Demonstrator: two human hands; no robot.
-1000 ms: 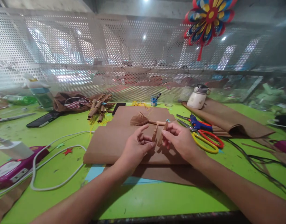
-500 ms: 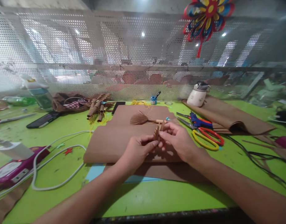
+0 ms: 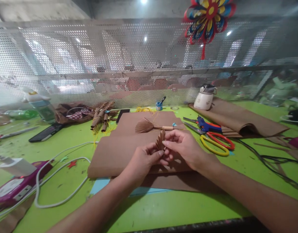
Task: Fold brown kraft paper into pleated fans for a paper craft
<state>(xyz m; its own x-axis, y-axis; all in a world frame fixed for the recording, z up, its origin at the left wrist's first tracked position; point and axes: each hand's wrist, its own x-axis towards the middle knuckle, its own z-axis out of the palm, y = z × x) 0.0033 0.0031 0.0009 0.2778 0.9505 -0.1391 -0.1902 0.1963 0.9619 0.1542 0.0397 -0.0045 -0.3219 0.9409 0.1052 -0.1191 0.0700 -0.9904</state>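
Note:
A small piece of brown paper pleated like a fan [image 3: 160, 141] is held upright between my two hands. My left hand [image 3: 149, 157] pinches its lower end between thumb and fingers. The fingertips of my right hand [image 3: 179, 144] close on its right side, near the spread folds. Just beyond lies a larger fan-shaped brown paper piece [image 3: 144, 126] with a rolled handle [image 3: 167, 128] and yellow thread. Beneath the hands are folded sheets of brown paper [image 3: 115, 157], with light blue paper [image 3: 100, 185] showing under their near edge.
Right of the hands lie scissors [image 3: 215, 145] and a blue-handled tool [image 3: 202, 124]. Behind them stands a white bottle [image 3: 203, 98] by rolled brown paper [image 3: 238, 116]. Leftward are a phone [image 3: 45, 132], paper rolls [image 3: 100, 118], a white cable [image 3: 37, 181] and a purple power strip [image 3: 20, 186].
The pleats of the small brown paper piece now show more widely fanned out toward the camera. Both hands keep their grip and have shifted only slightly; the whole view has moved a little.

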